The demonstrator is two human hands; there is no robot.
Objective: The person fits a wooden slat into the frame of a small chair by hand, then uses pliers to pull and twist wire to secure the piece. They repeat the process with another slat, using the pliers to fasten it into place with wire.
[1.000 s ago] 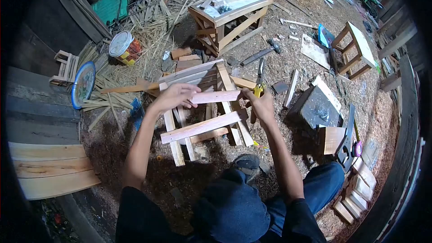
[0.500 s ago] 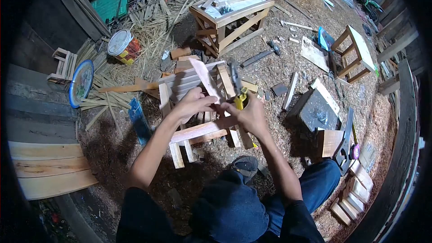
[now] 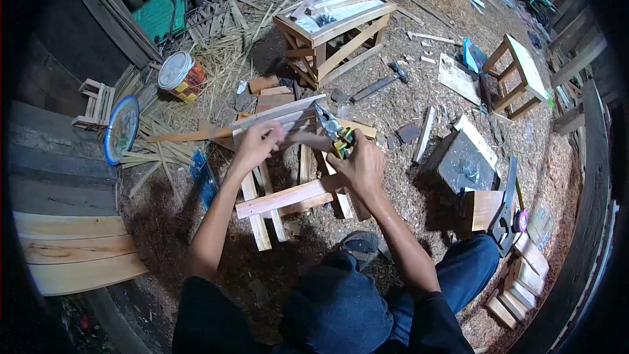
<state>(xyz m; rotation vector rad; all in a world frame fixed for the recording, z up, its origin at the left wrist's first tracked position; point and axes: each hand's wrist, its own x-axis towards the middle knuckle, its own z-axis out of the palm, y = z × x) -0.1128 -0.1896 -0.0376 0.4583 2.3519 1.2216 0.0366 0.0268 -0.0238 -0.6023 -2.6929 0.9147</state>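
My right hand is closed around pliers with yellow and black handles, the metal jaws pointing up and left. A short wooden slat, smeared by motion, reaches leftward from the fingers of that hand. My left hand is raised at the slat's other end, fingers curved and apart. Below both hands stands a small wooden frame of slats and legs. Across its near side lies a pinkish wooden bar, its right end under the right hand's shadow.
A crate-like wooden stand is beyond the frame, with a hammer on the shavings beside it. To the right are a dark block, a handsaw and a small stool. A paint bucket stands left.
The slat has swung from steeply upright to nearly level between my hands. My left hand has moved left and its fingers have parted; the pliers now tilt further left.
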